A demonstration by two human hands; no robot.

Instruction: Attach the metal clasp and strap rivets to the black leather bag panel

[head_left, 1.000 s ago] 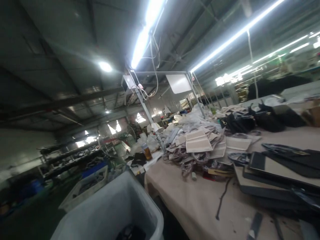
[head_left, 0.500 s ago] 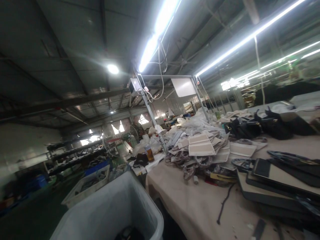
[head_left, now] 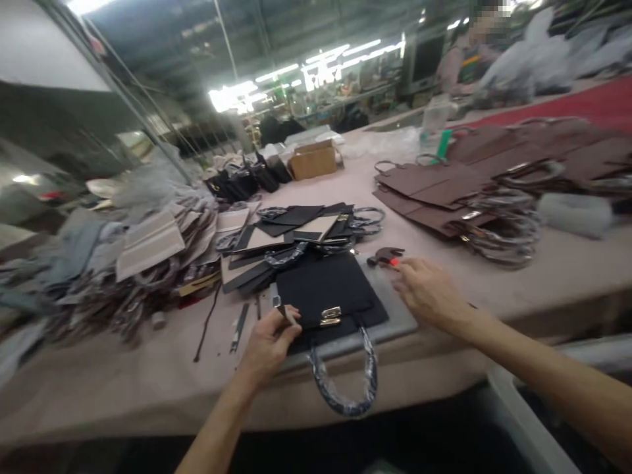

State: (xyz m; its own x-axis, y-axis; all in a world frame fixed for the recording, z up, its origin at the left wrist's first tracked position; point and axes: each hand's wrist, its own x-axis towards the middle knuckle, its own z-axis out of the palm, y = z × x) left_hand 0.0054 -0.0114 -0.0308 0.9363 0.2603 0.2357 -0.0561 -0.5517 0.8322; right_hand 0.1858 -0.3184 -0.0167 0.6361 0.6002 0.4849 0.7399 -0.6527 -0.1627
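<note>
A black bag panel with a flap [head_left: 326, 283] lies flat on a grey board [head_left: 402, 315] near the table's front edge. It has a gold clasp [head_left: 330, 316], and its plastic-wrapped handle [head_left: 345, 401] hangs toward me over the edge. At the bag's left edge my left hand [head_left: 269, 342] is closed, pinching a short dark strap with a metal piece [head_left: 279, 306]. To the right of the bag, my right hand [head_left: 424, 289] is closed around the handle of a hammer. The hammer's dark head [head_left: 385, 255] points left, just above the board; its handle is mostly hidden by my fingers.
Behind the bag lies a pile of black and beige bag pieces [head_left: 301, 230]. Brown bags with wrapped handles [head_left: 444, 184] spread at right. Beige panels [head_left: 153, 243] heap up at left. Farther back stand a cardboard box [head_left: 316, 160] and black bags [head_left: 251, 178]. A person [head_left: 457, 62] is behind.
My view has swung right and down, from the ceiling and a white bin to the table. Both my hands, the hammer and the black bag are now in view.
</note>
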